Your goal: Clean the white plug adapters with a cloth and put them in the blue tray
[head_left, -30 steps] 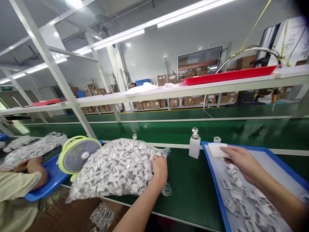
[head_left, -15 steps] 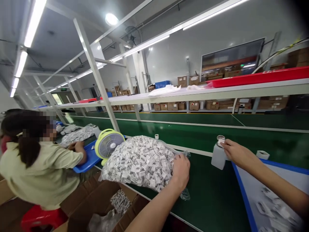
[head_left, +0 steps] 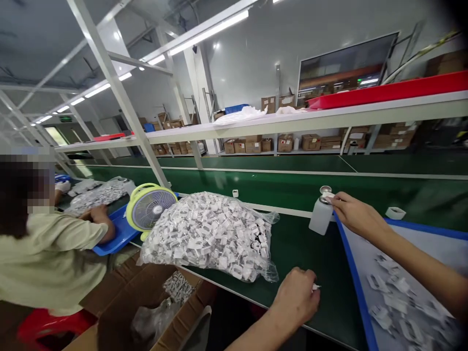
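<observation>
My left hand [head_left: 298, 297] is closed over the near edge of the green bench, pinching a small white plastic part [head_left: 315, 287] that mostly hides behind the fingers. To its left lies a large clear bag of white plastic parts [head_left: 208, 231]. My right hand [head_left: 353, 209] pinches a small white piece [head_left: 329, 195], perhaps cloth, against the top of a translucent dispenser bottle [head_left: 321, 218] whose round lid is up. Beneath my right forearm is a blue-rimmed tray [head_left: 353, 265] with several loose white parts [head_left: 397, 297].
A yellow-green fan [head_left: 151, 207] stands behind the bag. At the left a co-worker [head_left: 54, 243] sits by a blue tray [head_left: 117, 231]. An open cardboard box [head_left: 127, 302] is below the bench edge. Single white parts stand on the belt [head_left: 235, 193] and behind the tray [head_left: 395, 213].
My left hand has left the bag's right side and come nearer, now with a small white part in its fingers. My right hand stays at the bottle top. The view has turned slightly.
</observation>
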Tool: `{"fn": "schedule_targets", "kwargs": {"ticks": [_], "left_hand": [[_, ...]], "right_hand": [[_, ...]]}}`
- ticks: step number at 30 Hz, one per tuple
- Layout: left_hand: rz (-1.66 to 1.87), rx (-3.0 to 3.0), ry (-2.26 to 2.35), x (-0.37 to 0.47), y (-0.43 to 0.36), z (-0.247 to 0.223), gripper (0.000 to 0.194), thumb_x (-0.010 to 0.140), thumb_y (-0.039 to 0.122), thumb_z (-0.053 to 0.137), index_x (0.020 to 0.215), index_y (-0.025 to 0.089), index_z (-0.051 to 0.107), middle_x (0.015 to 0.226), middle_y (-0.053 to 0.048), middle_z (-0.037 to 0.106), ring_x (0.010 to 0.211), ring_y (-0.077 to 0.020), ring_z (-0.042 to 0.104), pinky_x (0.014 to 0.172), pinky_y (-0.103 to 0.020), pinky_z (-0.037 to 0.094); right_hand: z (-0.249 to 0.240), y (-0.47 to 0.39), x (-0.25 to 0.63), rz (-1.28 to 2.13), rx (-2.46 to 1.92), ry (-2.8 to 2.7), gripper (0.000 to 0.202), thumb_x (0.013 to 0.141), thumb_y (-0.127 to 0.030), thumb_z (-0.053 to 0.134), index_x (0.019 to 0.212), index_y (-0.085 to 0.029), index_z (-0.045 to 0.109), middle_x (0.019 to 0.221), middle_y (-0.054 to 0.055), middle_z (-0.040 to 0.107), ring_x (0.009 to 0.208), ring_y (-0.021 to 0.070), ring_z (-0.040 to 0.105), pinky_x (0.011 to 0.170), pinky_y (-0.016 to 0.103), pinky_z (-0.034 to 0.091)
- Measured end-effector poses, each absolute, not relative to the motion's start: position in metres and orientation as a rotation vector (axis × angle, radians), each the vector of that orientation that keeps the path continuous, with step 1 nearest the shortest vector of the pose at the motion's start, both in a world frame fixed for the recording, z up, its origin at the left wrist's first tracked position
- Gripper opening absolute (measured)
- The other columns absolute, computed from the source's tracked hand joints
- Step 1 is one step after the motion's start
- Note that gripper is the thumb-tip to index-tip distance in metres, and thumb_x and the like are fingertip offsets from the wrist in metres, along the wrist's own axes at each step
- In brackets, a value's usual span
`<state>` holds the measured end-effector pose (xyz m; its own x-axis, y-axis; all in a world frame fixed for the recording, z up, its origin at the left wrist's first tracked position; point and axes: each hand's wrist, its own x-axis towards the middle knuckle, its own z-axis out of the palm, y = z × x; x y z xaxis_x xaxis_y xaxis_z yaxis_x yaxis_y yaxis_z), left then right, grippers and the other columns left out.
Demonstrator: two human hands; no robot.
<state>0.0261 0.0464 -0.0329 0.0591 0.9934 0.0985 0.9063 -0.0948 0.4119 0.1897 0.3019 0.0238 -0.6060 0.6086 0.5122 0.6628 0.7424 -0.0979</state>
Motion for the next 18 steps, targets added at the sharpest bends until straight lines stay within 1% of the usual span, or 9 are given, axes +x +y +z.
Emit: {"fn": "schedule_targets", "kwargs": {"ticks": [2, 4, 6, 8, 10, 12, 14, 16, 18], "left_hand": [[0.551, 2.088, 1.919, 0.024, 0.044, -0.041, 0.016, 0.094, 0.023, 0.060, 0.106, 0.017, 0.069, 0.096, -0.011, 0.071, 0.091, -0.0258, 0.069, 0.079, -0.033, 0.059], [0.593, 2.108, 1.889, 0.022, 0.042, -0.046, 0.017, 0.098, 0.018, 0.054, 0.108, 0.017, 0.068, 0.101, -0.011, 0.071, 0.104, -0.0269, 0.066, 0.089, -0.036, 0.058], [0.637, 2.131, 1.853, 0.020, 0.039, -0.050, 0.024, 0.101, 0.013, 0.049, 0.116, 0.015, 0.066, 0.116, -0.012, 0.070, 0.117, -0.0277, 0.060, 0.101, -0.040, 0.053], [0.680, 2.125, 1.827, 0.018, 0.034, -0.054, 0.030, 0.102, 0.011, 0.048, 0.127, 0.013, 0.063, 0.133, -0.014, 0.065, 0.127, -0.0280, 0.054, 0.110, -0.042, 0.048], [0.719, 2.100, 1.806, 0.014, 0.029, -0.057, 0.038, 0.100, 0.013, 0.055, 0.138, 0.014, 0.057, 0.143, -0.013, 0.059, 0.134, -0.0276, 0.050, 0.115, -0.041, 0.044], [0.773, 2.038, 1.777, 0.008, 0.023, -0.057, 0.057, 0.096, 0.015, 0.066, 0.149, 0.018, 0.048, 0.149, -0.011, 0.056, 0.139, -0.0262, 0.046, 0.118, -0.038, 0.042], [0.845, 1.917, 1.743, 0.000, 0.018, -0.056, 0.072, 0.092, 0.015, 0.071, 0.156, 0.021, 0.038, 0.151, -0.011, 0.053, 0.141, -0.0250, 0.046, 0.118, -0.037, 0.043], [0.882, 1.794, 1.721, -0.009, 0.014, -0.053, 0.073, 0.093, 0.015, 0.068, 0.158, 0.023, 0.035, 0.151, -0.012, 0.054, 0.139, -0.0252, 0.049, 0.116, -0.040, 0.045], [0.851, 1.748, 1.708, -0.017, 0.011, -0.050, 0.066, 0.094, 0.015, 0.064, 0.155, 0.025, 0.039, 0.147, -0.011, 0.056, 0.134, -0.0262, 0.053, 0.113, -0.043, 0.047]], "right_hand": [[0.030, 0.297, 0.189, -0.079, -0.978, -2.408, 0.029, 0.104, -0.036, 0.049, 0.122, -0.017, 0.061, 0.111, 0.006, 0.061, 0.069, 0.0125, 0.051, 0.059, 0.026, 0.041], [0.037, 0.290, 0.187, -0.013, -0.996, -2.373, 0.033, 0.102, -0.034, 0.044, 0.122, -0.017, 0.065, 0.113, 0.008, 0.062, 0.070, 0.0144, 0.051, 0.058, 0.028, 0.037], [0.044, 0.276, 0.186, 0.060, -1.039, -2.293, 0.039, 0.100, -0.034, 0.040, 0.121, -0.018, 0.069, 0.115, 0.010, 0.062, 0.072, 0.0173, 0.053, 0.059, 0.031, 0.036], [0.047, 0.253, 0.184, 0.166, -1.091, -2.188, 0.042, 0.099, -0.036, 0.038, 0.118, -0.018, 0.071, 0.114, 0.012, 0.062, 0.078, 0.0205, 0.057, 0.063, 0.033, 0.039], [0.044, 0.222, 0.184, 0.325, -1.126, -2.100, 0.038, 0.099, -0.038, 0.041, 0.104, -0.019, 0.073, 0.105, 0.010, 0.065, 0.084, 0.0224, 0.061, 0.068, 0.033, 0.044], [0.035, 0.185, 0.184, 0.514, -1.164, -2.043, 0.036, 0.099, -0.041, 0.046, 0.081, -0.020, 0.069, 0.086, 0.006, 0.065, 0.074, 0.0198, 0.061, 0.063, 0.030, 0.045], [0.021, 0.147, 0.185, 0.698, -1.173, -2.015, 0.042, 0.102, -0.042, 0.043, 0.070, -0.021, 0.060, 0.071, 0.002, 0.060, 0.061, 0.0167, 0.058, 0.054, 0.026, 0.045], [0.004, 0.114, 0.184, 0.808, -1.172, -1.990, 0.043, 0.102, -0.042, 0.044, 0.067, -0.022, 0.057, 0.069, 0.000, 0.059, 0.060, 0.0159, 0.059, 0.054, 0.025, 0.047], [-0.013, 0.089, 0.182, 0.857, -1.159, -1.970, 0.044, 0.103, -0.042, 0.045, 0.067, -0.022, 0.058, 0.071, 0.001, 0.060, 0.063, 0.0164, 0.062, 0.058, 0.025, 0.050]]}}
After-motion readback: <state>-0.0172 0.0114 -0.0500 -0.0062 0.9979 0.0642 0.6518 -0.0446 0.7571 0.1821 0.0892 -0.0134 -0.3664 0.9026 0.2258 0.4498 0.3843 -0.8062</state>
